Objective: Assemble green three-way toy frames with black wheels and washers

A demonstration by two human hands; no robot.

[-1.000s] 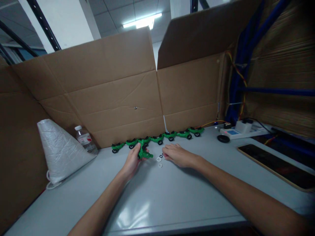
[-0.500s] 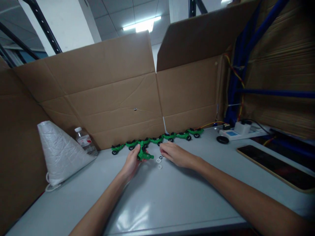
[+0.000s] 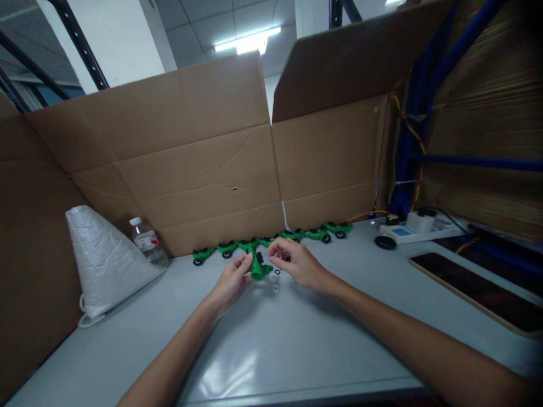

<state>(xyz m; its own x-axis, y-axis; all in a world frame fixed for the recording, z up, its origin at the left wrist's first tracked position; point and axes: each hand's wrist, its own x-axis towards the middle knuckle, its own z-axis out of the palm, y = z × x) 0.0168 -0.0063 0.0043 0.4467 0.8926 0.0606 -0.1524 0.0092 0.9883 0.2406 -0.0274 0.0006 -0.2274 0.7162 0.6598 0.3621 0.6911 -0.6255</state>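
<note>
My left hand is closed around the near side of a green plastic toy vehicle, held just above the table with a round end facing me. Close to its right side is my right hand, thumb and forefinger pinched together. A small dark piece shows under its curled fingers; what the fingertips hold is too small to make out. Below the hands, white rings and a small black ring lie on the table. Behind them stretches a row of similar green toy vehicles with black wheels, partly covered by my hands.
Cardboard walls enclose the grey table. At the left stand a silvery-white bag and a water bottle. On the right are a phone, a power strip, a black round piece and a blue rack post.
The toy vehicle has turned in my left hand, its round end now towards me. My right hand has risen from beside the rings and come nearer the vehicle, fingers pinched.
</note>
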